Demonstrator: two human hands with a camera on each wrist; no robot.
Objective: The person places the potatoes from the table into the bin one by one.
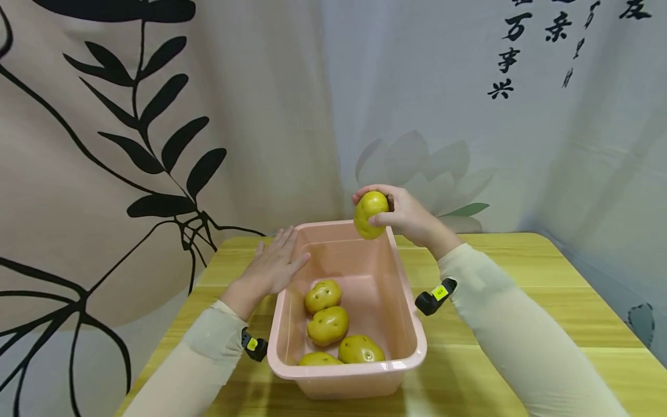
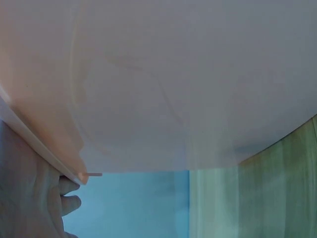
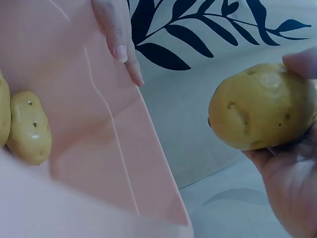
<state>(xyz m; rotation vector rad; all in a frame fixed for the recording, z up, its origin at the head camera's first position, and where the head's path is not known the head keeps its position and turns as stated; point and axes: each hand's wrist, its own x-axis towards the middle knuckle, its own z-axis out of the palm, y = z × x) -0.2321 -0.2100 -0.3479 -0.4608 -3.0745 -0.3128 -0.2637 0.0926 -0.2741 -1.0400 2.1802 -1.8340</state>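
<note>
A pink plastic basin [image 1: 344, 370] stands on the table with several yellow potatoes [image 1: 327, 325] lying inside it, toward its left and near side. My right hand [image 1: 403, 214] grips another yellow potato [image 1: 371, 214] above the basin's far right corner. In the right wrist view that held potato [image 3: 262, 106] sits between thumb and fingers, raised beyond the rim. My left hand [image 1: 273, 263] rests on the basin's left rim with its fingers extended. The left wrist view shows the basin's outer wall [image 2: 148, 99] and part of the hand [image 2: 29, 183] along the rim.
The wood-grain table [image 1: 469, 324] extends on both sides of the basin. Behind it hangs a pale curtain [image 1: 271, 116] with black leaf prints and dark written characters. Black wrist cameras [image 1: 436, 296] are strapped over both pale sleeves.
</note>
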